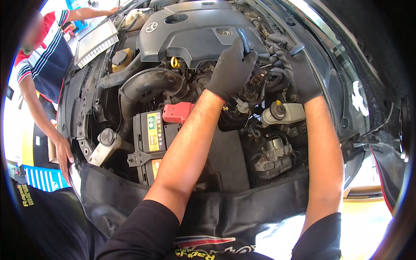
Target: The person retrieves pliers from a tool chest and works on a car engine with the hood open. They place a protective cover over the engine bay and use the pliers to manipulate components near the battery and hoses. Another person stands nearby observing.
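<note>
Left hand [233,68], in a black glove, curls around one blue-grey handle [245,40], its upper end jutting past the knuckles in front of one dark engine cover [199,21]. A second blue-grey handle [297,49] shows at the gloved right hand [303,77]; from here, I cannot tell its grip. Nearer sit one battery [155,130] and one red terminal cover [177,112]. One co-worker [50,63] stands at left.
</note>
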Demonstrator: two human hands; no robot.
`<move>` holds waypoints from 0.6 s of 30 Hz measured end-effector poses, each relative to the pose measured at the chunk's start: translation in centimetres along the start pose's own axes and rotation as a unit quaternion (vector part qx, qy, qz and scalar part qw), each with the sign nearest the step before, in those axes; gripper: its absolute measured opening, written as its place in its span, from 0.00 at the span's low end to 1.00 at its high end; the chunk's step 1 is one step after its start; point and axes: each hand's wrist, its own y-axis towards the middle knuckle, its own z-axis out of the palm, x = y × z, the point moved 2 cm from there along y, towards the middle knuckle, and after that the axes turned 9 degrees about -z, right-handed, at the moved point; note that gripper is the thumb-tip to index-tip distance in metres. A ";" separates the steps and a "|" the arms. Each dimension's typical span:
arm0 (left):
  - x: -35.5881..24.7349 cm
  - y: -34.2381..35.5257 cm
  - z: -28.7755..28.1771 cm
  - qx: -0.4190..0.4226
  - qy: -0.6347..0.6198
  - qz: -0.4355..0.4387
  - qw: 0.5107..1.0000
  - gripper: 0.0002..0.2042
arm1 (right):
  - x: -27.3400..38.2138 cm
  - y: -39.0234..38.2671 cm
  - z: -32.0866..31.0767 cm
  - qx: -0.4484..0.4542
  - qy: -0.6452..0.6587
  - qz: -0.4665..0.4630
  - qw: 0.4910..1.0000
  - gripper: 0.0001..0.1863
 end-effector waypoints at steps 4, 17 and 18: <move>0.7 0.1 0.0 0.004 -0.021 -0.003 1.000 0.15 | -0.6 0.0 -0.2 0.011 0.000 -0.014 1.000 0.15; -0.4 -0.5 1.4 -0.010 0.087 0.052 0.995 0.16 | -3.8 3.3 -1.1 0.225 0.265 -0.040 0.937 0.31; -0.5 -0.5 1.4 -0.016 0.092 0.039 0.995 0.16 | -3.8 3.4 -1.5 0.224 0.188 -0.038 0.956 0.36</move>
